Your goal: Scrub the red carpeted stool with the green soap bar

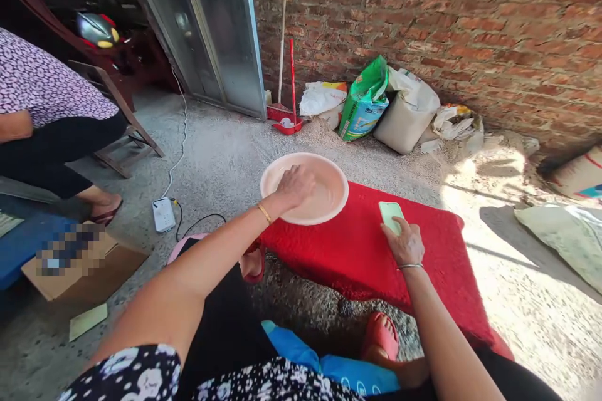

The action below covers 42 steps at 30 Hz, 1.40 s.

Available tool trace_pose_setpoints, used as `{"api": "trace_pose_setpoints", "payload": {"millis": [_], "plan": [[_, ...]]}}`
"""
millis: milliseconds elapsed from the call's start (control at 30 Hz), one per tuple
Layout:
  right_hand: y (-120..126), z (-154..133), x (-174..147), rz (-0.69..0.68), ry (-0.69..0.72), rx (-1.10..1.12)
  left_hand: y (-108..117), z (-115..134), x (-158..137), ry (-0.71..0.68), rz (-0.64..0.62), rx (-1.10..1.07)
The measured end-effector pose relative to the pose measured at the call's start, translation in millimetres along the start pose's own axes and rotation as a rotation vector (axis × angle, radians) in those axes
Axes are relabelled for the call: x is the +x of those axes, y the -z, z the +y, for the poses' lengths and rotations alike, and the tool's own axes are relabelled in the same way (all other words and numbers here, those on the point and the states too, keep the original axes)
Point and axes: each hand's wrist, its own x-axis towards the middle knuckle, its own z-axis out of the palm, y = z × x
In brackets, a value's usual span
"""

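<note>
A pale pink plastic basin [329,203] stands at the left end of a bench draped in red cloth [348,250]. My left hand [295,187] reaches into the basin with its fingers curled down; whatever they hold, if anything, is hidden. On the right half of the cloth, my right hand [405,241] grips the near end of a flat, phone-sized pale green piece [391,212] with rounded corners. The far end of that piece points away from me. A gold bracelet is on my left wrist and a silver one on my right.
Left, a person in a patterned top [51,84] sits by a cardboard box [94,272] with blurred contents. A white power strip [163,215] and cables lie on the floor. Behind the bench are a red dustpan [286,127], a green sack [363,109] and a pale sack [405,116].
</note>
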Motion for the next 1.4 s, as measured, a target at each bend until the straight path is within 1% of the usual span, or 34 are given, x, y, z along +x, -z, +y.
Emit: {"api": "trace_pose_setpoints", "payload": {"millis": [33,67,100,133,200,267,333,400,500,533,567,600,633,667,700,733,767,833,867,900,933,967,1000,1067,1100,1133,1167,1200,1267,1300,1333,1367,1400], "plan": [[-4.6,-2.2,5.6,-0.016,-0.008,0.001,-8.2,3.0,12.0,-0.076,-0.104,0.038],[-8.9,-4.2,10.2,-0.029,-0.017,0.003,-16.8,6.7,21.6,-0.131,-0.179,0.061],[-12.7,-5.9,13.9,-0.036,-0.028,0.003,-25.4,10.9,29.2,-0.148,-0.219,0.072],[-16.0,-7.2,16.8,-0.038,-0.037,0.004,-33.5,15.4,35.2,-0.133,-0.234,0.078],[-21.2,-8.3,20.8,-0.027,-0.048,0.006,-48.1,24.3,43.6,-0.055,-0.247,0.092],[-25.8,-7.7,22.8,-0.01,-0.052,0.006,-59.2,31.3,49.1,0.002,-0.27,0.113],[-29.8,-6.5,23.2,0.014,-0.046,0.012,-64.5,34.9,52.3,-0.013,-0.312,0.13],[-32.2,-6.0,22.0,0.039,-0.03,0.027,-61.7,35.2,54.0,-0.052,-0.36,0.14],[-32.2,-7.0,20.8,0.061,-0.001,0.046,-43.5,36.4,57.4,-0.077,-0.391,0.163],[-31.7,-7.5,21.6,0.057,0.003,0.043,-35.6,40.1,58.2,-0.069,-0.373,0.177],[-31.2,-7.9,23.0,0.048,0.0,0.037,-27.7,47.3,57.3,-0.065,-0.28,0.174],[-30.5,-8.1,24.8,0.04,-0.002,0.031,-20.2,58.7,53.5,-0.094,-0.166,0.126],[-29.8,-8.2,26.5,0.033,-0.004,0.025,-13.5,75.0,45.2,-0.147,-0.083,0.036],[-29.0,-8.1,28.0,0.024,-0.007,0.019,-7.9,96.2,31.9,-0.216,-0.025,-0.082],[-28.1,-7.9,29.0,0.015,-0.009,0.014,-4.0,121.6,13.7,-0.308,0.007,-0.231],[-27.3,-7.6,29.4,0.007,-0.011,0.009,-2.1,150.0,-8.5,-0.411,-0.011,-0.386],[-26.4,-7.3,29.4,0.001,-0.013,0.005,-2.5,179.7,-32.9,-0.539,-0.059,-0.532],[-24.9,-6.5,28.4,-0.002,-0.013,0.002,-10.4,234.6,-78.9,-0.776,-0.137,-0.753],[-24.1,-6.3,27.6,0.0,-0.011,0.002,-17.4,255.6,-95.9,-0.895,-0.153,-0.824],[-23.4,-6.2,26.9,0.004,-0.009,0.002,-25.8,270.2,-106.5,-1.045,-0.146,-0.874],[-22.6,-6.5,26.1,0.005,-0.003,-0.001,-35.0,278.2,-110.0,-1.184,-0.141,-0.892],[-21.8,-7.1,25.4,0.005,0.002,-0.007,-44.2,279.9,-106.4,-1.25,-0.158,-0.865],[-21.0,-8.0,24.9,0.003,0.007,-0.017,-52.7,276.9,-96.8,-1.251,-0.181,-0.81],[-20.0,-10.3,24.2,-0.008,0.006,-0.042,-63.7,266.0,-68.4,-1.054,-0.271,-0.627],[-19.9,-11.5,24.2,-0.012,0.002,-0.053,-64.5,262.6,-54.9,-0.996,-0.33,-0.535],[-20.0,-12.4,24.3,-0.015,-0.002,-0.06,-61.5,263.1,-45.2,-0.991,-0.387,-0.473],[-20.3,-12.9,24.4,-0.015,-0.004,-0.063,-54.8,268.1,-41.1,-1.03,-0.44,-0.453],[-20.8,-12.9,24.6,-0.012,-0.001,-0.062,-45.0,277.0,-43.1,-1.125,-0.493,-0.481],[-21.8,-11.5,24.8,0.001,0.007,-0.053,-21.9,300.8,-62.7,-1.325,-0.536,-0.593],[-22.3,-10.2,24.9,0.003,0.009,-0.046,-11.9,311.5,-77.2,-1.533,-0.514,-0.732],[-22.6,-8.7,24.9,0.001,0.009,-0.035,-5.3,318.8,-92.4,-1.694,-0.46,-0.822],[-22.6,-7.2,25.1,-0.003,0.007,-0.021,-3.2,321.5,-106.5,-1.742,-0.399,-0.873],[-22.5,-6.0,25.3,-0.008,0.001,-0.006,-6.4,319.0,-118.5,-1.722,-0.339,-0.899]]}}
